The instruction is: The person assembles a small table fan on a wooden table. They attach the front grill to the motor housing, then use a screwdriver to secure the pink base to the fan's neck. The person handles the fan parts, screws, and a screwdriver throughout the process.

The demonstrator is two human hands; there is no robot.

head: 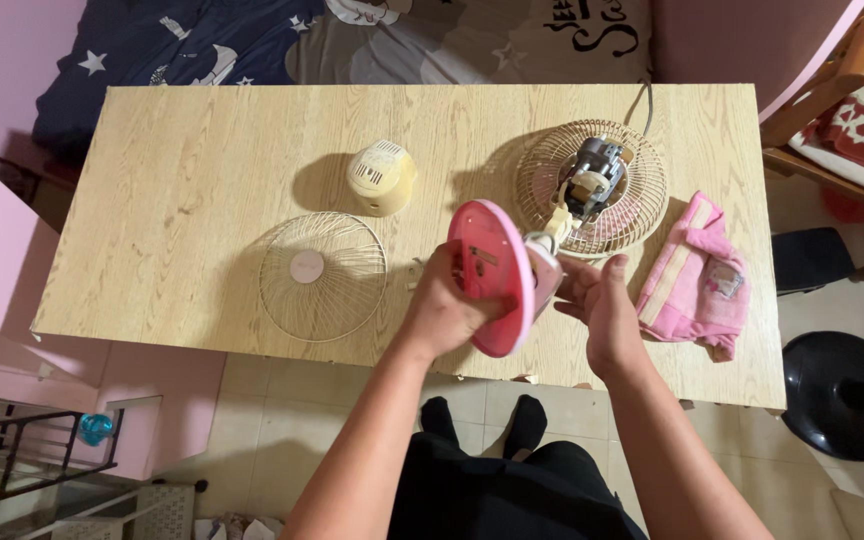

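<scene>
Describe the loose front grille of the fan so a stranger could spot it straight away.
Start at the light wooden table and look along its near edge, left of the person's left hand. The front grille lies flat there, a round wire disc with a small pale hub. Unlike the rear grille on the right, it carries no motor.

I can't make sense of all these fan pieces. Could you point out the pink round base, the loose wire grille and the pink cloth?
pink round base [492, 270], head view, on its flat underside.
loose wire grille [323, 277], head view, just below its centre cap.
pink cloth [697, 280], head view, on its folded middle.
</scene>
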